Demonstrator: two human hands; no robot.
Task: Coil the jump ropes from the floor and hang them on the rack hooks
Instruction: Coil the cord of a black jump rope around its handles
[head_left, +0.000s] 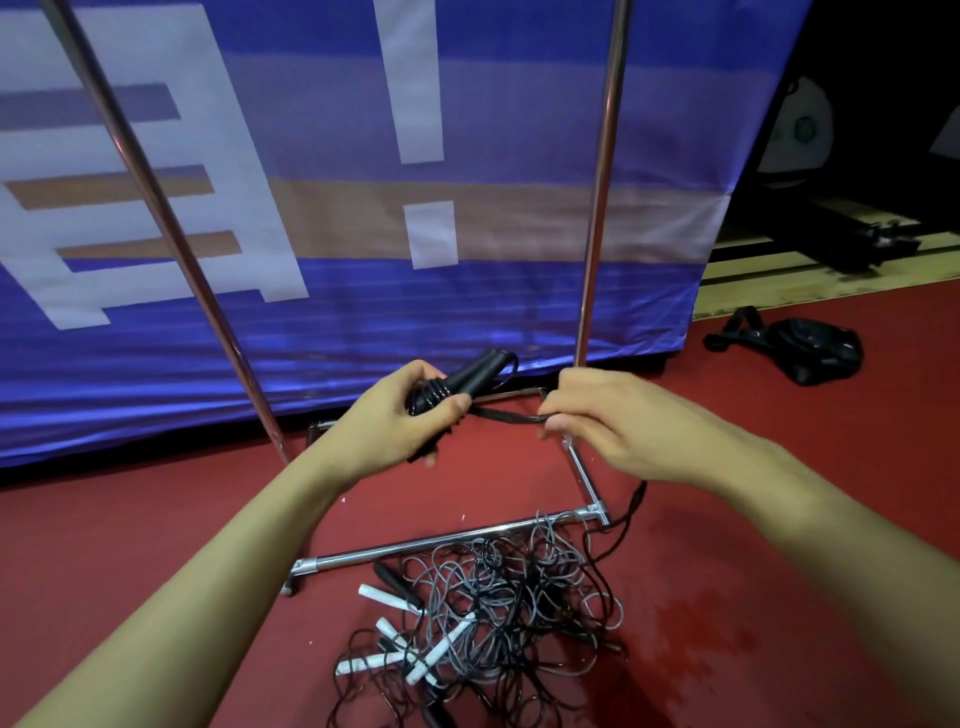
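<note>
The black rope handles (457, 383) are gripped in the left hand (402, 415), fingers curled. The rope cord (511, 415) is pinched by the right hand (608, 421). Remaining jump ropes (493, 618) are piled on the red floor (156, 519) against the rack base bar (447, 540).

The only markings stand on the blue banner (363, 312) hanging behind and above both hands; a large white exclamation mark (421, 130) sits on it, above the left hand (400, 421) and a little left of the right hand (608, 421); farther left, beyond the left hand, are broad white strokes of a large character (130, 171), cut off by the frame edge and not readable as a whole; no brand, number or label can be made out elsewhere.
</note>
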